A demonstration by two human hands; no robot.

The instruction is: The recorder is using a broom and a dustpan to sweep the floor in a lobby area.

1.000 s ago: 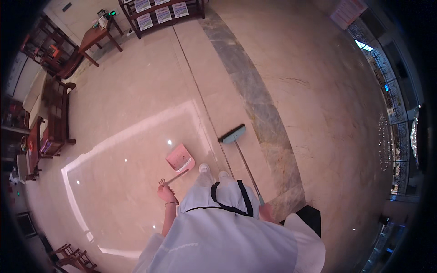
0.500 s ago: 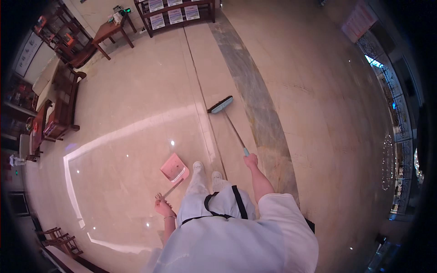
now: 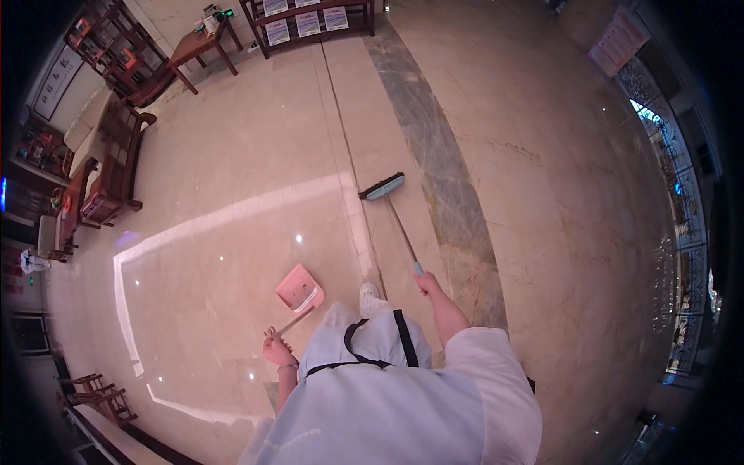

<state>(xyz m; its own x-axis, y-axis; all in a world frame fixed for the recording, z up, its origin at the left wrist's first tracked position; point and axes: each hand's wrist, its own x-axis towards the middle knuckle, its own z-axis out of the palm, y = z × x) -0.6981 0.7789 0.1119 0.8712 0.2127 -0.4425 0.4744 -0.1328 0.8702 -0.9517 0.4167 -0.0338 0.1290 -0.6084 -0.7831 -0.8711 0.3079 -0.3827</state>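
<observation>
My right hand (image 3: 425,284) is wrapped round the end of a long-handled broom, its arm reaching forward. The broom (image 3: 384,187) has a light blue head with dark bristles, and it lies ahead of me between a dark floor line and the grey marble band. To my left, my left hand (image 3: 277,349) grips the handle of a pink dustpan (image 3: 298,287). The pan is in front of that hand, its tray holding some small dark bits. Whether the pan touches the floor I cannot tell. One white shoe (image 3: 369,291) shows below my apron; the other is hidden.
Shiny beige tile floor (image 3: 256,139) spreads all round, crossed by a grey marble band (image 3: 442,155). Far off stand a wooden rack (image 3: 310,31) with leaflets and a small wooden table (image 3: 203,48). Wooden seats (image 3: 116,167) line the left; a wooden chair (image 3: 101,397) is behind left.
The view has shifted slightly. My left foot has drawn back out of sight under the apron. Both hands keep their hold on the broom and the dustpan.
</observation>
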